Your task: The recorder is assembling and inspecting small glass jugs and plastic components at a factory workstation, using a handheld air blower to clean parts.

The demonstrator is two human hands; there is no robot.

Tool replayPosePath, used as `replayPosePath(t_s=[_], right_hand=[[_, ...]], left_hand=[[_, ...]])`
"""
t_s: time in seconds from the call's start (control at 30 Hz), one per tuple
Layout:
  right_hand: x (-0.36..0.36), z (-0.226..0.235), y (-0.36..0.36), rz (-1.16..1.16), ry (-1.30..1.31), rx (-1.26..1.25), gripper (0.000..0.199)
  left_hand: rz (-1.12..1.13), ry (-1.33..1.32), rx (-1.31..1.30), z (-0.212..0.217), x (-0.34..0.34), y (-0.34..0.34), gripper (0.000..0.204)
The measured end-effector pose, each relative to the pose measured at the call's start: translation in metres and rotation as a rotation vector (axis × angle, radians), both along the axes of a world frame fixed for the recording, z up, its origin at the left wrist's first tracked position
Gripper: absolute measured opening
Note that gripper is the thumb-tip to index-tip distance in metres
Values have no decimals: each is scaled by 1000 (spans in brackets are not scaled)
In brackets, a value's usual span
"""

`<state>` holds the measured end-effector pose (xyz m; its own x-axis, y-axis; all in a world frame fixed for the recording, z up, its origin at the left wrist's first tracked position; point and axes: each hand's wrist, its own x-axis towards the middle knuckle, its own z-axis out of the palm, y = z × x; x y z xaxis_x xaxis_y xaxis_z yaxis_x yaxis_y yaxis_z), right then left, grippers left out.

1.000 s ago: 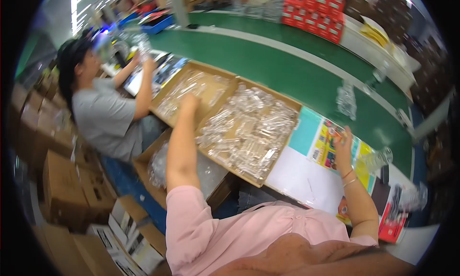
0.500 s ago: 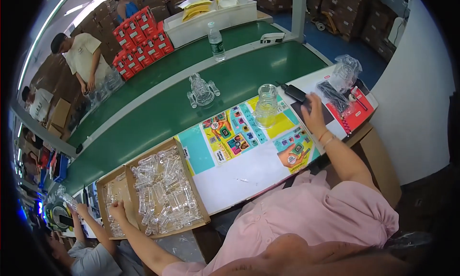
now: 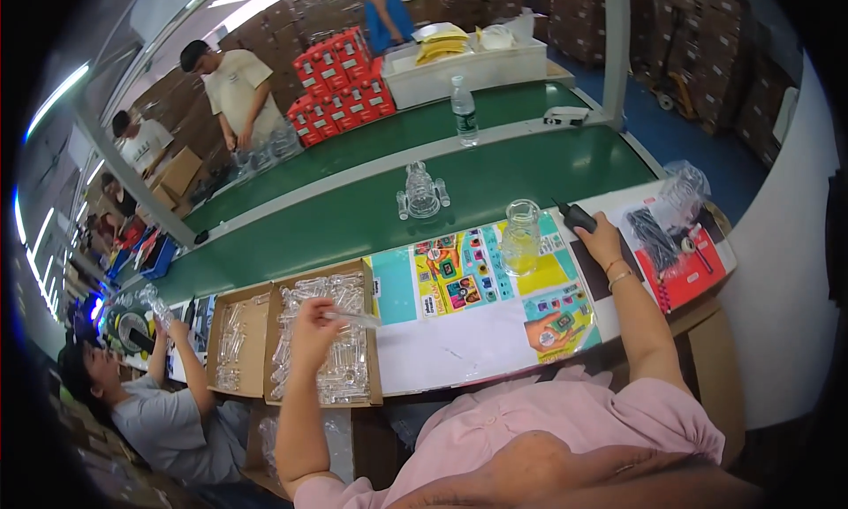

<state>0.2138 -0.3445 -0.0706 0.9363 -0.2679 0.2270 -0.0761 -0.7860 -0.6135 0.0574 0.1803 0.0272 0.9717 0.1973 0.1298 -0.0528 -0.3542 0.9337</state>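
Observation:
My left hand (image 3: 315, 334) is closed on a slim clear glass tube (image 3: 355, 317) and hangs above a cardboard tray (image 3: 374, 368) of similar clear glass tubes. My right hand (image 3: 603, 244) is wrapped round a black handheld tool (image 3: 579, 218) with a thin tip, at the right of the table. Left of that tool, a clear flared glass vessel (image 3: 521, 244) stands on a colourful printed sheet (image 3: 450, 275). Farther off, a second clear glass vessel (image 3: 422, 193), with small tubes beside it, rests on the green belt (image 3: 336, 226).
Black cables in a plastic bag (image 3: 651, 235) lie over a red box (image 3: 702, 266) at right. A water bottle (image 3: 464, 116) stands on the divider, with red boxes (image 3: 340, 85) and a white bin (image 3: 433, 83) behind. A co-worker (image 3: 168, 412) handles clear glassware at left.
My left hand has risen from the tray's left compartment and moved right, now with a glass tube. My right hand has closed round the black tool. The view has shifted.

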Motion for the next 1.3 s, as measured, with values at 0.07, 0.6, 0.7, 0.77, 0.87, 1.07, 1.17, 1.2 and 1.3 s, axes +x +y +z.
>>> replayPosePath(t_s=[0.07, 0.6, 0.7, 0.77, 0.87, 1.07, 1.17, 1.2, 1.3], right_hand=[[-5, -5, 0, -4, -33, 95, 39], [-103, 49, 14, 172, -430, 1101, 43], [-106, 54, 21, 275, -453, 1274, 35], [-109, 63, 34, 289, -477, 1309, 35], [-115, 66, 44, 330, -492, 1386, 34], [-123, 44, 36, 486, -336, 1861, 19], [-124, 55, 43, 331, -88, 2119, 23], [-118, 43, 43, 371, -168, 2029, 28], [-119, 57, 50, 422, -180, 2081, 32]], left_hand=[[-54, 91, 207, 1, -4, -44, 31], [-20, -351, 507, -114, -14, -165, 55], [-10, -157, 560, -92, -40, -173, 50], [-63, -14, 545, -94, -42, -171, 48], [-65, 30, 551, -104, -44, -169, 46], [-20, -143, 447, -124, -36, -156, 30], [16, -123, 502, -123, -40, -145, 27], [20, -89, 529, -114, -43, -144, 28], [73, -136, 556, -117, -48, -143, 23]])
